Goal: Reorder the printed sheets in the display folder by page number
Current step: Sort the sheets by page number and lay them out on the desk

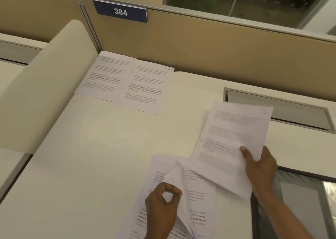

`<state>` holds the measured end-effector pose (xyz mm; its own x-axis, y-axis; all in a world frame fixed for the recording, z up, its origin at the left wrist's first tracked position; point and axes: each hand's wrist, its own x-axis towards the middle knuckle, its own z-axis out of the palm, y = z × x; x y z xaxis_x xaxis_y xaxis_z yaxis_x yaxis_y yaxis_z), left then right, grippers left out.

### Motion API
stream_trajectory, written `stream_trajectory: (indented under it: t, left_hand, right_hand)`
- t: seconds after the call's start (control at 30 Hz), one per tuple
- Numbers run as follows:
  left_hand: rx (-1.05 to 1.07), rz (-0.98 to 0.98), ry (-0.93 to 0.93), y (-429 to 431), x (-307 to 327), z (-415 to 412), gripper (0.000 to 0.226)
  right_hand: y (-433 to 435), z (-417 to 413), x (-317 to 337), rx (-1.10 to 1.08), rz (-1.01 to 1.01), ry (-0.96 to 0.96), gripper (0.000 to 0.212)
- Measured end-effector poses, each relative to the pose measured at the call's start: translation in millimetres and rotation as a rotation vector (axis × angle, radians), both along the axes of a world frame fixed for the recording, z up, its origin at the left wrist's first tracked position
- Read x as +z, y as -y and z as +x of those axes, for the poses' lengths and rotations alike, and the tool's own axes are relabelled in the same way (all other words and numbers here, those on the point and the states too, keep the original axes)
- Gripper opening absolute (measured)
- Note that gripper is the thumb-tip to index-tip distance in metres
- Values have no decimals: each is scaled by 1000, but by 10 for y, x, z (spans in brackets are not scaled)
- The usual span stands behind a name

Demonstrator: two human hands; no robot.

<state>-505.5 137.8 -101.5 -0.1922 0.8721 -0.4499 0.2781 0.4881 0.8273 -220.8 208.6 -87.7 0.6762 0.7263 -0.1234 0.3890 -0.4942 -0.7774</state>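
A loose stack of printed sheets (198, 198) lies at the desk's near edge. My left hand (161, 209) pinches a curled-up sheet (174, 178) from that stack. My right hand (260, 166) grips another printed sheet (234, 129), thumb on top, held tilted above the desk to the right; it is blurred. Two printed sheets (127, 80) lie side by side, slightly overlapping, at the back of the desk near the partition. The display folder (300, 198), dark-edged with clear sleeves, shows at the lower right, partly hidden by my right arm.
The cream desk (94, 148) ends at a tan partition (200, 44) carrying a blue sign "384" (120, 11). A curved cream divider (49, 82) rises on the left. A grey cable hatch (278, 109) is set into the desk behind the held sheet.
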Motion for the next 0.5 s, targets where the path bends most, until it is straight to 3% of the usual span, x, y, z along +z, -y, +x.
stream_trajectory:
  t: [0.17, 0.3, 0.5]
  left_hand:
    - [-4, 25, -11, -30, -55, 22, 28]
    - [2, 40, -46, -36, -153, 35, 37]
    - [-28, 69, -86, -34, -217, 42, 39]
  right_hand:
    - [-1081, 17, 168, 78, 126, -88, 40]
    - [-1853, -120, 5, 147, 114, -173, 40]
    - [-2532, -413, -323, 141, 38, -151, 42]
